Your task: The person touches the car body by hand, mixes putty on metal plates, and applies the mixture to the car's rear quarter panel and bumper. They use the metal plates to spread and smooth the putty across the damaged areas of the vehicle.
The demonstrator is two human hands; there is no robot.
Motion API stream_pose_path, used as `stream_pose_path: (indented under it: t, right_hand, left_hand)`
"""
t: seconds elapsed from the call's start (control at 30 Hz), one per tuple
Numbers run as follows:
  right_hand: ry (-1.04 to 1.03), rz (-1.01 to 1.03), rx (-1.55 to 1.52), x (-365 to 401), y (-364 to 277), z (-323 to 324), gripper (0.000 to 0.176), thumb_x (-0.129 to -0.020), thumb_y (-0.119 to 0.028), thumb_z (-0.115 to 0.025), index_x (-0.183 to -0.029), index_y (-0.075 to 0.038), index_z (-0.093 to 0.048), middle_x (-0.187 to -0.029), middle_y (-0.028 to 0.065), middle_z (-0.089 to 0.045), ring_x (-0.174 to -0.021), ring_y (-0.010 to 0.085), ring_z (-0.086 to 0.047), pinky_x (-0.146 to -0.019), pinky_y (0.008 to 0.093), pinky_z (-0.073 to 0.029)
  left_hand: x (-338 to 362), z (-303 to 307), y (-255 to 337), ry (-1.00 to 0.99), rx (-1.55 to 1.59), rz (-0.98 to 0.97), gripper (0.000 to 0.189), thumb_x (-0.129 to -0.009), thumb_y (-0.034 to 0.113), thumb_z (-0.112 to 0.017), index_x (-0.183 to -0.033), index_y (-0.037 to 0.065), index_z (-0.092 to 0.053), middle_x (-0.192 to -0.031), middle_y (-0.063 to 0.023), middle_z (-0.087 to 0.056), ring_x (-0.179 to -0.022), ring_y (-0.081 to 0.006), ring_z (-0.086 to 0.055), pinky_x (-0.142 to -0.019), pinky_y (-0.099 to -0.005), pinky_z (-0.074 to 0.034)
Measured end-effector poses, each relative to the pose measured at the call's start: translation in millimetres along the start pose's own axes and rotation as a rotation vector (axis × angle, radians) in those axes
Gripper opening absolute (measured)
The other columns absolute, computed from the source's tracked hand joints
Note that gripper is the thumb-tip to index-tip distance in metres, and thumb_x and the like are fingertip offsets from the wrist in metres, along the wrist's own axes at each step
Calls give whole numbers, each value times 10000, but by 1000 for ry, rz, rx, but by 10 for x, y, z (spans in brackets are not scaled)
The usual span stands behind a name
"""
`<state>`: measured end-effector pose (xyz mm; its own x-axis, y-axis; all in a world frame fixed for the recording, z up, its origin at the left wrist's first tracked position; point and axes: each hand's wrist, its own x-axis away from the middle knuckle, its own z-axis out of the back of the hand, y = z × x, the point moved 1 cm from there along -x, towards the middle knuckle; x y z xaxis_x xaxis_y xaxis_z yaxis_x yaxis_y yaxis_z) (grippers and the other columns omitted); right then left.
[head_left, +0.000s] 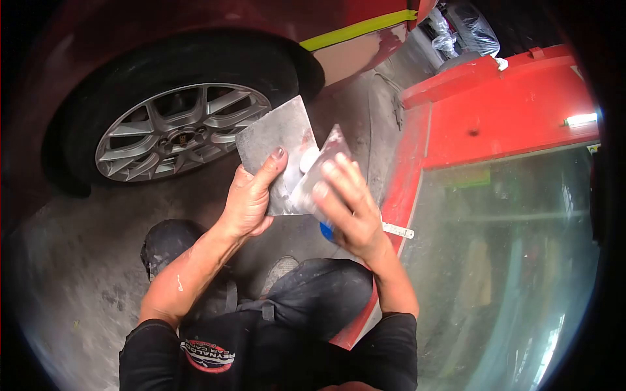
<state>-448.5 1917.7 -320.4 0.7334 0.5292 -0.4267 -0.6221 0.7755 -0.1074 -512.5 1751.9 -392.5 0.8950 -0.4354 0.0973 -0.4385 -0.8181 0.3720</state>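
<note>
Centre frame: left hand (pixel 251 199) pinches flat grey square metal plate (pixel 270 137) by its lower edge; right hand (pixel 345 208) holds pale thin spreader blade (pixel 323 166) against it. Plate likely stiff, light; take by bare edges.

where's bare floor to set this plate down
Widest bare floor lies left of the knee, below the wheel. A narrower strip runs between the wheel and the red door. Crowded in the middle: the left hand holds the plate, the right hand a spreader, hard by the door.
</note>
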Motion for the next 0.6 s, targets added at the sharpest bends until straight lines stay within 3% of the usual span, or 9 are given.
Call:
stream_pose_path:
  t: [0.13,0.23,0.27,0.4,0.6]
  right_hand:
    - [-271,-45,381,152,296,82,440,-855,-78,-614,-1287,-158,-628,-1410,127,-522,-1278,420,-503,-999,633,-415]
    - [-87,-122,349,248,297,84,429,-863,-90,-615,-1286,-154,-630,-1395,121,-537,-1289,409,-496,-1002,645,-404]
    - [-29,-112,354,237,247,104,422,-858,-135,-641,-1278,-180,-640,-1383,102,-552,-1301,385,-496,-1050,655,-348]
    - [-55,72,457,39,87,188,434,-828,-224,-687,-1261,-240,-652,-1383,62,-556,-1310,341,-505,-1113,673,-233]
    - [-57,137,524,-115,160,190,350,-882,-174,-657,-1232,-181,-658,-1316,104,-603,-1266,364,-542,-1118,665,-226]
  left_hand:
    - [26,-33,176,-27,-54,-100,343,-980,252,-636,-1226,21,-579,-1107,-60,-654,-959,-134,-640,-824,-314,-547]
    - [0,-34,307,34,-213,-235,358,-979,250,-640,-1232,5,-576,-1083,-56,-656,-951,-127,-628,-833,-304,-527]
    - [-26,44,281,56,-279,-236,347,-977,257,-644,-1204,-1,-601,-1061,-54,-664,-941,-118,-618,-836,-292,-508]
    - [-57,59,269,80,-475,-296,327,-975,274,-650,-1148,-4,-637,-1039,-52,-675,-920,-104,-608,-821,-282,-496]
    - [-32,47,302,81,-518,-281,316,-983,286,-638,-1107,-4,-658,-994,-37,-681,-893,-92,-603,-793,-271,-491]
